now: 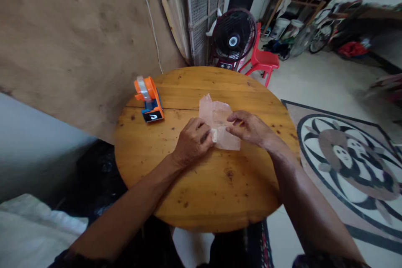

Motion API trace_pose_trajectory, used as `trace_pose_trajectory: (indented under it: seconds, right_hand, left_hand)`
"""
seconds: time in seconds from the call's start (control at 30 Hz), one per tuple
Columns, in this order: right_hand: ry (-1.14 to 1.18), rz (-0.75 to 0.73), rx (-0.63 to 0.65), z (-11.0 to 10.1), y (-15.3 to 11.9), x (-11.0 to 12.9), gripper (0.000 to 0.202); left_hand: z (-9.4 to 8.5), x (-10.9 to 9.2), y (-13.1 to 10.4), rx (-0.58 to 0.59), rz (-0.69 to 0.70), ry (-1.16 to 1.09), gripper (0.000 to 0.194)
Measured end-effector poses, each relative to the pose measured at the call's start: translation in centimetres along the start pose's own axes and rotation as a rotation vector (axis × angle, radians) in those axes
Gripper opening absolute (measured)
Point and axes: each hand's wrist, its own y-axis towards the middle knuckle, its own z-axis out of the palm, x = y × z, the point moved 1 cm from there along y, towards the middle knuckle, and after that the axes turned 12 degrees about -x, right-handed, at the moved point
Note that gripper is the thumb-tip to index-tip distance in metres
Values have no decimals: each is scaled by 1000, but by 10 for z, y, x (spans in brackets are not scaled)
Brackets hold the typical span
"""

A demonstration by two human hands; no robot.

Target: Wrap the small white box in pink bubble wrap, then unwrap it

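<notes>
A thin, translucent pink sheet (pixel 230 140), creased and uneven at its top edge, lies on the round wooden table (pixel 207 192). My left hand (pixel 193 140) is at the sheet's left side, its fingers curled in and closed on a small off-white piece (pixel 214 135) that shows beside the fingertips. What this piece is, I cannot make out. Over the sheet's right part is my right hand (pixel 251 127), thumb and fingers apart, with nothing visible between them. Whether its fingertips touch the sheet is unclear.
An orange and blue tape dispenser (pixel 152 100) with a roll of clear tape stands at the table's left edge. Past the far edge are a dark fan (pixel 234 35) and a red plastic chair (pixel 264 58). A wooden board (pixel 78 29) rises on the left.
</notes>
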Motion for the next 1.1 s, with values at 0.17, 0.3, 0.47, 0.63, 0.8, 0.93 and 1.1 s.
trace_pose_trajectory:
  seconds: [0.17,0.3,0.47,0.63,0.8,0.93,1.1]
  right_hand:
    - [-85,173,-40,7,-25,-15,62]
    - [48,302,-87,24,-27,-26,69]
    - [216,320,-21,32,-24,-21,33]
    - [415,396,23,33,-26,-11,27]
    - [368,368,-67,38,-27,-7,28]
    - [468,411,-143,42,-28,-4,32]
    - [745,574,-137,47,-29,9,34]
  left_hand:
    - [-2,-6,-3,-11,9,18,10]
    - [-3,-10,-4,-5,14,23,12]
    - [-3,-9,-4,6,14,43,14]
    - [-2,-7,-4,11,30,56,15]
    - [-2,-8,-4,10,62,55,18]
    - [-3,-7,-4,57,93,44,20]
    - [-4,-7,-3,90,103,53,18]
